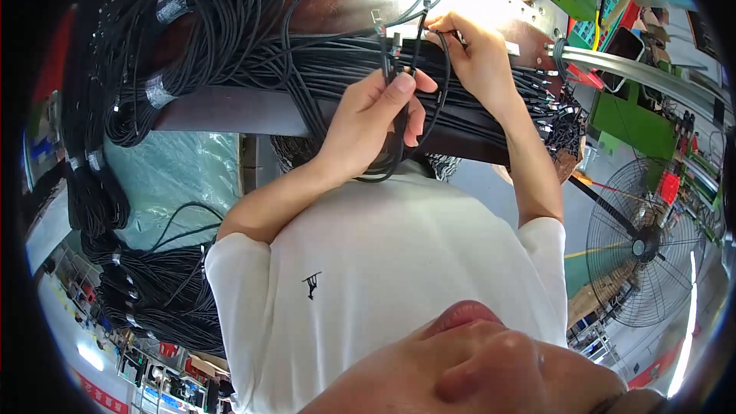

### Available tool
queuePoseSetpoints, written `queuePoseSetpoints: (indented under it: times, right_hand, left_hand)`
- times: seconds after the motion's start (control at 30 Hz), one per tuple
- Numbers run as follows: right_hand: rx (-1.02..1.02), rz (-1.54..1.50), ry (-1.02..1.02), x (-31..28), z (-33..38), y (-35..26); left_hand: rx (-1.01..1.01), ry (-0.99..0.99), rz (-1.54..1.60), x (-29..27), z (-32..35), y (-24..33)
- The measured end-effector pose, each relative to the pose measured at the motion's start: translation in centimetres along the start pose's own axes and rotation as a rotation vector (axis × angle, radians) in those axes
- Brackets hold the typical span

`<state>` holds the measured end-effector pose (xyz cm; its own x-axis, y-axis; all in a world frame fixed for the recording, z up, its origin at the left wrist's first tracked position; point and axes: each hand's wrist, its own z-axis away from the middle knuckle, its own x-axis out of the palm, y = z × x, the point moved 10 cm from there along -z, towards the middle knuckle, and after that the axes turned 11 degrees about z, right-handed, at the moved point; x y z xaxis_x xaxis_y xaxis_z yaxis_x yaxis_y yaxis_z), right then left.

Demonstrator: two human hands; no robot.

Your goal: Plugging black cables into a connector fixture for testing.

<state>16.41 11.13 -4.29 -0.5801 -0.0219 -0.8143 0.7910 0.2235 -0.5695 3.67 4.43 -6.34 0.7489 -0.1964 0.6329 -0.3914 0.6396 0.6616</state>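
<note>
Head view: my left hand (379,119) is closed around a few black cable ends (395,69); my right hand (479,57) pinches 1 cable above the bench's (230,111) far edge. Loose loops may snag the bundle (322,61).

You are gripping thin black cables (392,69) in your left hand (373,119), their metal-tipped ends standing upright, while your right hand (475,57) is pinching one cable's end above the laid bundle (337,57).
</note>
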Motion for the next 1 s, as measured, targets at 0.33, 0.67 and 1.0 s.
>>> queuePoseSetpoints:
  times: [0.33,0.67,1.0]
  right_hand:
    - [-0.116,0.242,0.002,-0.5,1.5,-1.9]
    - [-0.355,0.293,0.421,-5.5,3.5,-3.6]
    - [-0.149,0.175,0.093,-2.6,1.8,-1.9]
  left_hand:
    - [-0.073,-0.060,0.106,1.0,-0.4,-1.7]
    - [0.144,-0.056,-0.297,1.6,0.2,0.7]
    - [-0.104,0.002,0.194,1.4,-1.2,-1.7]
